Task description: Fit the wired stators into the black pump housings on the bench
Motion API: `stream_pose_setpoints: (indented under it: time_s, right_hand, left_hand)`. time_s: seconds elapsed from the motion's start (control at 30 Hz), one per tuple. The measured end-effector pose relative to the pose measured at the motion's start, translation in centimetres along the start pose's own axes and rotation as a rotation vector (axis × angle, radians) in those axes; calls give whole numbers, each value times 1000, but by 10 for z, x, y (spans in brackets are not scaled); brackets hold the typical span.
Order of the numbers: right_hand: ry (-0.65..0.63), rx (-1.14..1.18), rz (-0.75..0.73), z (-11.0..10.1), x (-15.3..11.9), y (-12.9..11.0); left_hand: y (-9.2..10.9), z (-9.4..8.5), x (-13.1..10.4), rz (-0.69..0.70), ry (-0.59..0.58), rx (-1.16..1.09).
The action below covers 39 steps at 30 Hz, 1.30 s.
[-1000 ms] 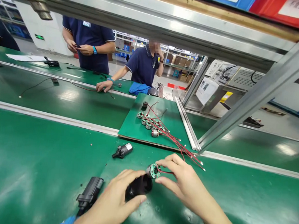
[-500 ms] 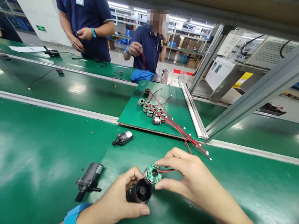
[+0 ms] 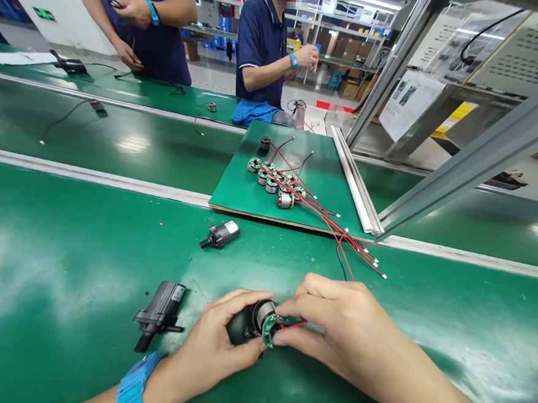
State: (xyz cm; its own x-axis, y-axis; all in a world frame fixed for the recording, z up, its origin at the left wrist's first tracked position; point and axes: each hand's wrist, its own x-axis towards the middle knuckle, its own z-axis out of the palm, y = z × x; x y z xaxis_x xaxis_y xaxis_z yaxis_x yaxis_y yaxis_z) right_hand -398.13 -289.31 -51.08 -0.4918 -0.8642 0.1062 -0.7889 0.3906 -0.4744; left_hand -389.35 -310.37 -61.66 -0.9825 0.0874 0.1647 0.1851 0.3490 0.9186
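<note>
My left hand (image 3: 225, 330) is wrapped around a black cylindrical pump housing (image 3: 252, 320), its mouth turned toward the right. Between thumb and fingers of my right hand (image 3: 329, 322) is a motor stator with a green circuit board (image 3: 269, 330) and red wires. The stator's metal body sits at the mouth of the housing, partly inside; how deep it goes is hidden. To the left of my hands lies a black pump (image 3: 162, 307), and a smaller-looking black pump (image 3: 220, 234) lies farther back.
Several stators with green boards (image 3: 273, 182) and red wires rest on a raised green board (image 3: 233, 190). A metal frame post (image 3: 466, 141) slants up at the right. Across the bench stand two people (image 3: 138, 26) near a blue cloth (image 3: 254, 112).
My right hand has brought the stator down and left into the housing's mouth. The housing has turned in my left hand. The camera view has tilted slightly downward.
</note>
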Motion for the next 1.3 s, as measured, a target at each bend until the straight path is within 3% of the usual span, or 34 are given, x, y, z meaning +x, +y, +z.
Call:
stream_pose_setpoints:
  time_s: [0.23, 0.43, 0.6, 0.8, 0.9, 1.03, 1.13, 1.3]
  right_hand:
    - [70, 97, 69, 13, 13, 8]
    - [-33, 150, 90, 4, 15, 7]
    - [-145, 127, 13, -2, 9, 9]
    - [-38, 31, 49, 11, 14, 6]
    - [-57, 60, 22, 9, 15, 4]
    - [-144, -19, 4, 9, 15, 4]
    - [-156, -98, -14, 16, 16, 5]
    - [-162, -172, -64, 23, 15, 1]
  left_hand:
    - [-3, 0, -6, 128, 30, 200]
    - [-4, -1, -7, 110, 42, 159]
    - [-7, 0, -9, 125, 68, 190]
    - [-10, -1, -11, 146, 118, 198]
    - [-11, -2, -10, 220, 135, 222]
    - [-6, -7, -6, 343, 18, 338]
    - [1, -13, -4, 337, -99, 492]
    - [8, -23, -6, 344, -131, 637]
